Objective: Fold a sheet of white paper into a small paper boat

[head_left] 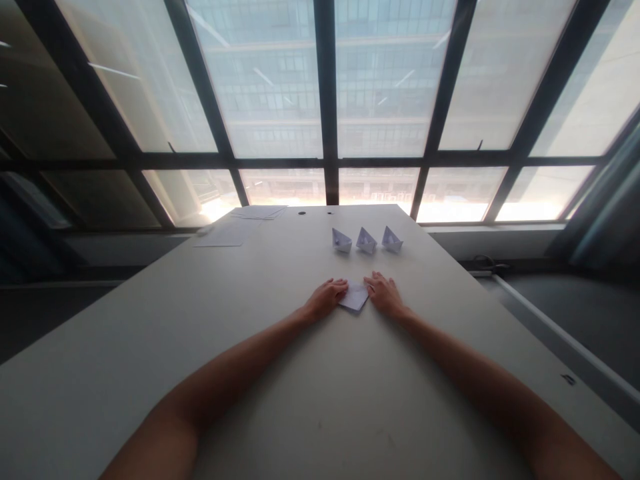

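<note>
A small folded sheet of white paper [355, 299] lies on the table between my hands, one corner pointing toward me. My left hand [327, 298] is closed at its left edge, fingertips resting on the paper. At the right edge, my right hand [385, 295] holds the paper with thumb and fingers, the fingers a little apart. Just beyond my hands stand three folded paper boats in a row: the left boat [342, 241], the middle boat [367, 241] and the right boat [393, 240]. The undersides of my fingers are hidden.
Flat white sheets [227, 233] lie at the table's far left, some overlapping. The long white table [280, 373] reaches toward large framed windows [280, 80]. Two dark round holes sit near its far edge. A small dark item [569, 379] lies near the right edge.
</note>
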{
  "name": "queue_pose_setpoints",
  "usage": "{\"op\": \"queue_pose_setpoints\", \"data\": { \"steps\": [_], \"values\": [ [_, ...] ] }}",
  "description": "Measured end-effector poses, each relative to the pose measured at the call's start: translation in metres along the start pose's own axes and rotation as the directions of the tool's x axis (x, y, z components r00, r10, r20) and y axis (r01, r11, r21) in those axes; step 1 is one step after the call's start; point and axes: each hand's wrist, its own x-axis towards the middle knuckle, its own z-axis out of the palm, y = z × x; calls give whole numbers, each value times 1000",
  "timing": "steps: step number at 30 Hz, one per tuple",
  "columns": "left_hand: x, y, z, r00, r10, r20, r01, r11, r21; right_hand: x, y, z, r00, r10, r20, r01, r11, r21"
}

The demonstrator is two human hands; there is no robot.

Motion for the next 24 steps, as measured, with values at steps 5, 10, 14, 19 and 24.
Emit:
{"op": "queue_pose_setpoints", "data": {
  "steps": [5,10,14,19,24],
  "values": [
    [-3,5,-3,994,72,83,-74,997,13,-1,1,-4,987,-119,-112,129,988,87],
    [-5,5,-5,981,104,164,-110,993,33,-3,-1,-6,981,-153,-123,162,985,65],
    [-3,2,-2,983,88,159,-92,996,19,-4,-3,-8,988,-114,-104,119,992,43],
    [-4,3,-2,990,89,109,-94,995,42,-5,-4,-9,994,-64,-93,67,997,29],
    [-8,12,-6,998,62,5,-63,993,100,-4,-2,-9,996,-45,-82,49,998,41]
  ]
}}
